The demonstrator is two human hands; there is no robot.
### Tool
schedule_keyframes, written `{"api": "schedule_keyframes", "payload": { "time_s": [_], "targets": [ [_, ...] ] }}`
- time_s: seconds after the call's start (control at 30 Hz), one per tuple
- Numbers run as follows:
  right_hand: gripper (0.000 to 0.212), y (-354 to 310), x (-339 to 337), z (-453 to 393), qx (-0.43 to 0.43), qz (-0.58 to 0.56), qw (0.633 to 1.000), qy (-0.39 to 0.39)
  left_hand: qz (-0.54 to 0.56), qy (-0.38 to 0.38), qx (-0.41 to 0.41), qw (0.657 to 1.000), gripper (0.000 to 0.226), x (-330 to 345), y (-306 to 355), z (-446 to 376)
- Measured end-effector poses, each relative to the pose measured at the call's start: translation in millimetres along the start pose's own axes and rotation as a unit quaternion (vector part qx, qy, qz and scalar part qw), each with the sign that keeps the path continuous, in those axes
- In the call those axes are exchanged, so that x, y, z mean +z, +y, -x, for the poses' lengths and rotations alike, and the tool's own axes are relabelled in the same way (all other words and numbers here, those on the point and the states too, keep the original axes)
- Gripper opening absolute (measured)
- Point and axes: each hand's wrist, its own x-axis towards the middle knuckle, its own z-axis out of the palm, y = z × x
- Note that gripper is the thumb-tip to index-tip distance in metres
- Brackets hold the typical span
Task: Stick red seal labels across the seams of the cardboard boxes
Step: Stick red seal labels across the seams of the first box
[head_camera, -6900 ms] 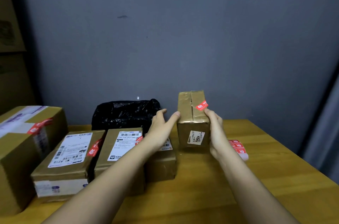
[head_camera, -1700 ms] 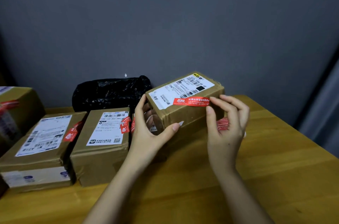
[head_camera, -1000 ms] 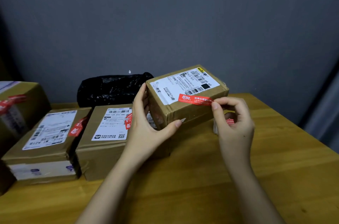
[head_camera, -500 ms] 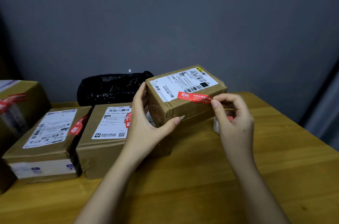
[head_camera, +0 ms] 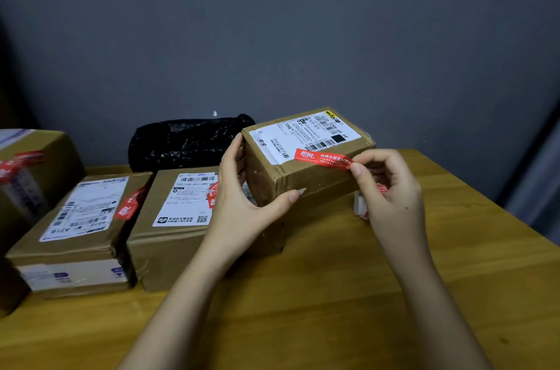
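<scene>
My left hand (head_camera: 242,206) holds box (head_camera: 306,166) tilted up; right fingers (head_camera: 359,168) pinch red label (head_camera: 322,159) end, to lay it across the edge.

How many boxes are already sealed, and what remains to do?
Three boxes at left carry red seals. The left hand steadies the raised box; the right hand pinches the red seal label. Pressing its free end down remains.

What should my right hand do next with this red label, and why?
Probably press the red seal label down over the box edge. Its left part lies on top, but the right hand pinches its free end while the left hand steadies the box.
</scene>
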Motion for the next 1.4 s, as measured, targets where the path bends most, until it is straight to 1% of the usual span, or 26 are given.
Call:
{"api": "schedule_keyframes", "payload": {
  "time_s": [0.13, 0.33, 0.4, 0.47, 0.6, 0.8, 0.93, 1.1, 1.2, 1.27, 1.33, 1.4],
  "targets": [
    [0.011, -2.0, -1.0, 0.4, 0.0, -0.002, 1.0, -0.006, 0.001, 0.004, -0.001, 1.0, 0.109, 0.4, -1.4, -0.5],
    [0.018, -6.3, -3.5, -0.7, 0.019, -0.022, 0.999, -0.016, -0.002, 0.009, -0.001, 1.0, 0.109, -0.8, -2.0, -0.9],
    [0.018, -8.5, -3.7, -1.4, 0.036, -0.038, 0.999, -0.014, -0.007, 0.014, 0.006, 1.0, 0.11, -0.9, -0.5, -0.2],
    [0.013, -10.1, -3.2, -2.6, 0.07, -0.059, 0.996, -0.02, -0.014, 0.022, 0.012, 1.0, 0.111, -1.1, 0.0, 0.2],
    [0.006, -11.9, -2.4, -5.9, 0.139, -0.133, 0.981, -0.025, -0.06, 0.035, 0.044, 0.997, 0.113, -2.5, 0.3, -0.4],
    [0.008, -18.8, -6.1, -9.6, 0.156, -0.136, 0.978, -0.023, -0.139, 0.062, 0.104, 0.983, 0.118, -6.1, 2.4, 0.8],
    [0.011, -23.5, -8.7, -9.0, 0.154, -0.128, 0.979, -0.037, -0.183, 0.086, 0.142, 0.969, 0.119, -7.6, 3.6, 0.9],
    [0.03, -31.6, -9.9, -8.6, 0.151, -0.139, 0.978, -0.047, -0.21, 0.099, 0.157, 0.96, 0.119, -10.4, 0.9, 1.7],
    [0.03, -38.3, -7.8, -7.8, 0.131, -0.143, 0.98, -0.049, -0.246, 0.092, 0.184, 0.947, 0.116, -11.3, -1.2, 1.2],
    [0.028, -42.3, -5.1, -6.8, 0.101, -0.129, 0.986, -0.043, -0.265, 0.086, 0.193, 0.941, 0.109, -10.5, -1.2, 1.5],
    [0.027, -46.1, -3.1, -5.4, 0.073, -0.113, 0.99, -0.036, -0.271, 0.086, 0.192, 0.939, 0.104, -9.8, -1.0, 2.0],
    [0.03, -48.0, -1.6, -3.6, 0.058, -0.105, 0.992, -0.031, -0.265, 0.089, 0.187, 0.942, 0.103, -9.2, -1.1, 1.9]
  ]
}}
